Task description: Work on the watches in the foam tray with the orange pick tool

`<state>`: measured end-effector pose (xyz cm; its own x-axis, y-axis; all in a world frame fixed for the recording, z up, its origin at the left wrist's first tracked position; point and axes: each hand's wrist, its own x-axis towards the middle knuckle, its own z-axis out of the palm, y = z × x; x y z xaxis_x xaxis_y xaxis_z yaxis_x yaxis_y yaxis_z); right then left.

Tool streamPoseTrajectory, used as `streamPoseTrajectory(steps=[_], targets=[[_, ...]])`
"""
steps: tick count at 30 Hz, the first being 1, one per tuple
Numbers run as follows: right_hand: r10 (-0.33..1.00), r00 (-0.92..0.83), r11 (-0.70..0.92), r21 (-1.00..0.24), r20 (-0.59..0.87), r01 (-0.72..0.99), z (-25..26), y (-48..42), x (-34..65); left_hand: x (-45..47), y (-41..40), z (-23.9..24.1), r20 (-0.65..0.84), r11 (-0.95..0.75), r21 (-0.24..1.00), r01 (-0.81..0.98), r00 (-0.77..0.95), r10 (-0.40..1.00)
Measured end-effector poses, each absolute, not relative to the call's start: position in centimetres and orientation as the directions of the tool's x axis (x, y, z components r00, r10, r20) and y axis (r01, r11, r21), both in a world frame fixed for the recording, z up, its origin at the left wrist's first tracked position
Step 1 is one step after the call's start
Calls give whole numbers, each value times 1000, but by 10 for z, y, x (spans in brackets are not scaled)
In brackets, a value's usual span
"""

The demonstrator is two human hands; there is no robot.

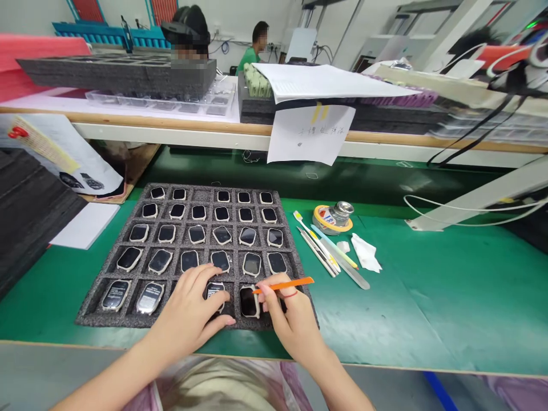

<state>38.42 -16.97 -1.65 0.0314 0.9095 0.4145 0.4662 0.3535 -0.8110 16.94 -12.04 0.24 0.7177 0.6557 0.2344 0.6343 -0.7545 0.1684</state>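
A dark foam tray [107,317] holds several rows of smartwatch bodies, screens up. My left hand [190,311] lies over the front row with fingers curled round one watch body [214,290]. My right hand [291,319] pinches a thin orange stick [285,284] that points right, and its fingertips touch the watch body [248,301] in the neighbouring cell.
To the right of the tray lie several brushes and tweezers [325,248], a tape roll [327,220] with a small metal pot on it, and a crumpled white wipe [366,254]. A raised shelf [214,123] carries more trays and papers. Other people sit behind it.
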Motion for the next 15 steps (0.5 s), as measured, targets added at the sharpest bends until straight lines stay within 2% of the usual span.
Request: streamPoseTrajectory(steps=[4,8,12,15], targets=[[901,96,375,-870,424,321,-10,-166,364,154,-115,5,265,-806,114,582,764,589],[928,99,341,-925,360,168,-18,-157,340,145,-114,-2,315,-818,161,552,757,573],[934,82,326,-923,349,206,-32,-153,326,142,-116,-13,392,-796,244,555,694,604],[923,78,342,-897,376,279,-38,-154,323,142,-118,-17,413,-794,257,552,680,606]])
